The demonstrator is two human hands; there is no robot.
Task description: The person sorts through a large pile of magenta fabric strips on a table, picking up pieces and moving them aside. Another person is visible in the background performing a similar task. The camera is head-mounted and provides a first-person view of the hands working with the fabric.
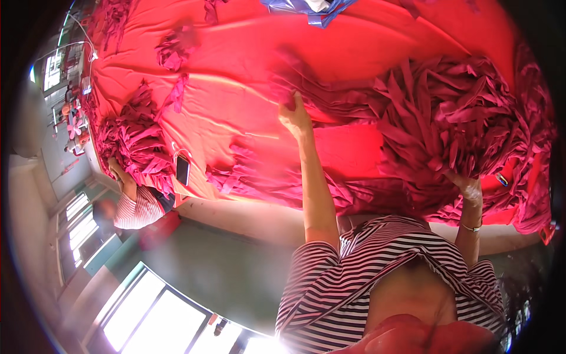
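A large heap of dark red fabric strips [448, 112] lies on the bright red cloth [230, 65] covering the table, to the right. A bundle of the strips trails left from the heap toward my left hand [296, 115]. That hand is closed on the strips with the arm stretched forward; the cloth around its fingertips is blurred. My right hand [467, 184] is at the heap's near edge, its fingers closed on strips and partly hidden among them. More strips [259, 180] lie loosely along the near table edge.
At the left a co-worker in a striped top [138, 209] handles another strip heap [135, 138]. A dark phone [183, 170] with a cord lies near that person. A small blue-and-yellow object [502, 179] sits beyond my right hand. A blue plastic bag [321, 17] is at the far side.
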